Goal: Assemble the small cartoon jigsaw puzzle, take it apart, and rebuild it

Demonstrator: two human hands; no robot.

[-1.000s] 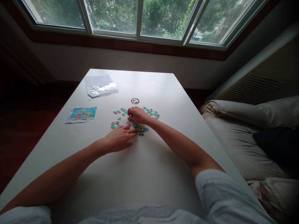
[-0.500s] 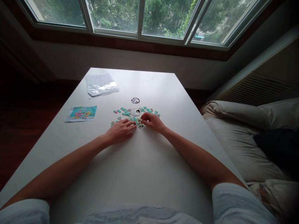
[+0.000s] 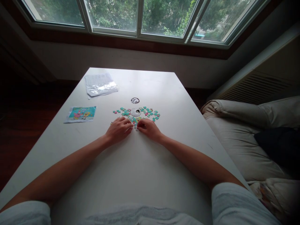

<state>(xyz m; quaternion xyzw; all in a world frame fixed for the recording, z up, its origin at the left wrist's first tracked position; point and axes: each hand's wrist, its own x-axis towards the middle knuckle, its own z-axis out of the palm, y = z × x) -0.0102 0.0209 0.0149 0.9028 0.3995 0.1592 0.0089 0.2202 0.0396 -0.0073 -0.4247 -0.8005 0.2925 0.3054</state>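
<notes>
Small jigsaw puzzle pieces, mostly teal with some pink and yellow, lie scattered at the middle of the white table. My left hand rests palm down at their near left side, fingers closed together and tips at the pieces. Facing it, my right hand pinches thumb and forefinger at a puzzle piece in the narrow gap between the hands. The fingers hide much of what they grip. Just beyond them, among the pieces, sits a round, silvery disc-like object with a dark spot.
A smaller round item lies farther back. To the left is a colourful cartoon picture sheet. Behind it lies a clear plastic sleeve with papers. A cushioned light sofa borders the table's right side; windows stand beyond.
My right hand has moved slightly left and nearer to me, closing in on the left hand. The left hand has shifted a little left. More pieces on the right now show.
</notes>
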